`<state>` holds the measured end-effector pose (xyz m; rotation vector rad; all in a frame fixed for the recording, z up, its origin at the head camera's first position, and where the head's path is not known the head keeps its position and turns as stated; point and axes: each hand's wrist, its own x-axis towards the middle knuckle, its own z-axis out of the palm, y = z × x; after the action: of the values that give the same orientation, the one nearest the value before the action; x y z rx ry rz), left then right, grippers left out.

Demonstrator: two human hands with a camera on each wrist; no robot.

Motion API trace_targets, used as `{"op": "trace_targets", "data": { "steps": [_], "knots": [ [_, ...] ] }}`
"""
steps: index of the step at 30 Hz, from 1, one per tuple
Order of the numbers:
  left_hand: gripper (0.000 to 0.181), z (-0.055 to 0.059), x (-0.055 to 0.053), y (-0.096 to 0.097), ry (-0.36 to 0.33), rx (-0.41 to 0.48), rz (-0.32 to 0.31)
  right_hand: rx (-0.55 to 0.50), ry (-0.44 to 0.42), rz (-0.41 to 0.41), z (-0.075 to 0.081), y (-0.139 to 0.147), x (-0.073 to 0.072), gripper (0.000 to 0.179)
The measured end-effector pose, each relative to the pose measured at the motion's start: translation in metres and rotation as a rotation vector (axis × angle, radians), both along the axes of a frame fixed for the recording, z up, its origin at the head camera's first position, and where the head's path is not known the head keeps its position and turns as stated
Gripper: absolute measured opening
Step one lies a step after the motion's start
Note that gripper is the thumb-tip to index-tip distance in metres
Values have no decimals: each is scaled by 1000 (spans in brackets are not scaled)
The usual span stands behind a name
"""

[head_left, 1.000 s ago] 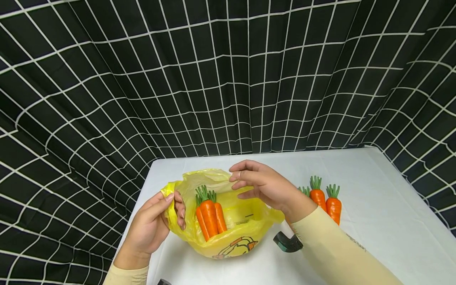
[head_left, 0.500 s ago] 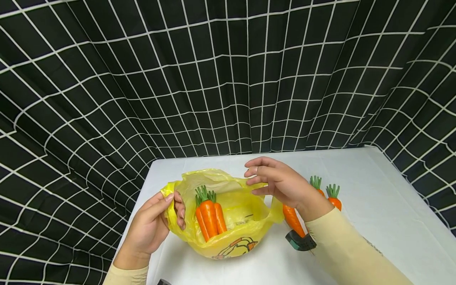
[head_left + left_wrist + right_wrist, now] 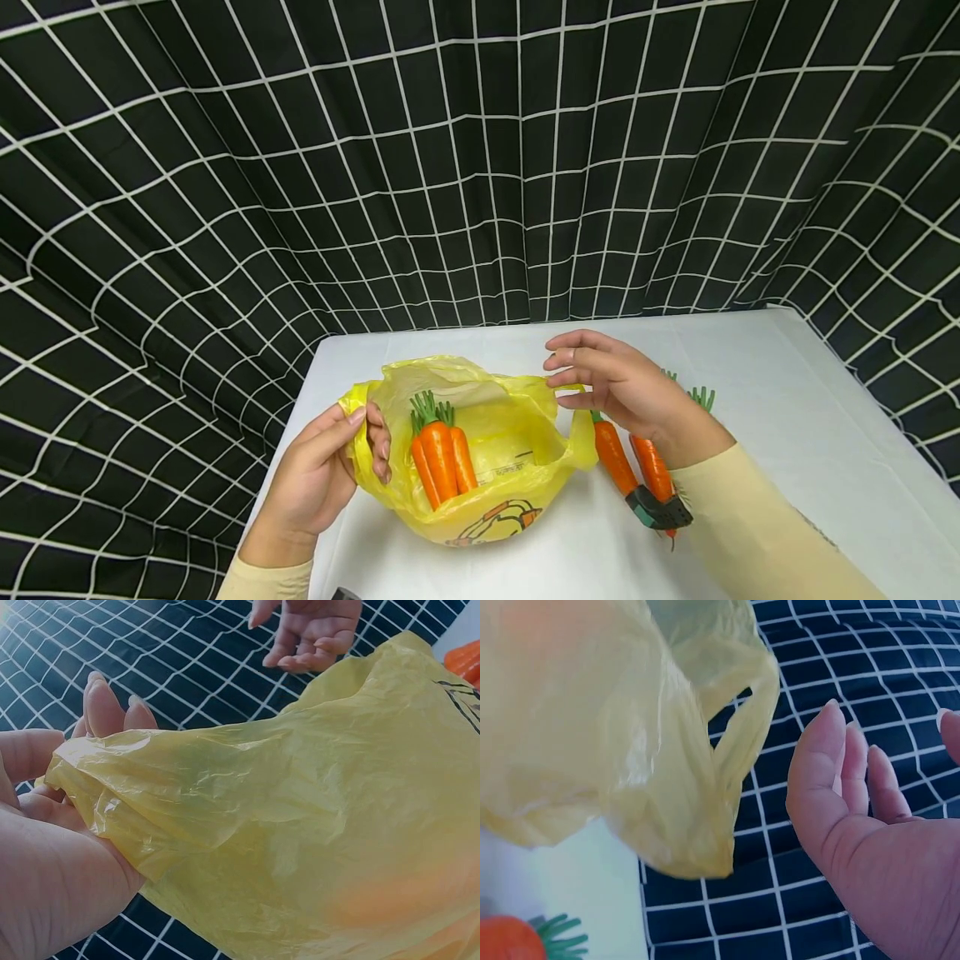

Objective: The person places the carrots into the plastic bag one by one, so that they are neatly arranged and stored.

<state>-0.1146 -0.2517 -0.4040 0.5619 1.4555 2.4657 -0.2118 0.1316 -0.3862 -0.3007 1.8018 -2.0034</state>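
Observation:
A yellow plastic bag (image 3: 517, 492) with a printed figure stands with its mouth gaping. My left hand (image 3: 318, 462) holds its left handle, the thumb lying over the plastic. Inside the bag, orange carrots (image 3: 438, 458) with green tops lean together. To the right of the bag my right hand (image 3: 626, 392) hovers with fingers spread and loosely bent, holding nothing. In the right wrist view a gap shows between this hand (image 3: 862, 817) and the bag's free handle (image 3: 754, 724). Below the right hand more carrots (image 3: 617, 454) lie on the table, partly hidden by the hand and forearm.
The white-covered table (image 3: 787, 433) extends to the right and behind the bag. A black curtain (image 3: 450, 208) with a white grid surrounds it at the back and sides. A dark camera mount (image 3: 660, 508) at the right wrist overlaps the carrots.
My right hand has moved right, away from the bag's mouth and over the loose carrots. The bag's right handle now shows. My left hand and the bagged carrots have stayed put.

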Motion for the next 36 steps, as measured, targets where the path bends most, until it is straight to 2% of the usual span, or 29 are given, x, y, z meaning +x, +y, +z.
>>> {"op": "trace_targets", "data": {
  "steps": [15,25,36],
  "knots": [
    [32,0,1,0,-6,-17,11,6,6,-52,-5,27,1,38],
    [32,1,1,1,-4,-22,12,78,-2,-110,-13,53,1,40],
    [33,1,0,2,-3,-16,4,86,5,-142,-20,77,4,35]
  ]
}}
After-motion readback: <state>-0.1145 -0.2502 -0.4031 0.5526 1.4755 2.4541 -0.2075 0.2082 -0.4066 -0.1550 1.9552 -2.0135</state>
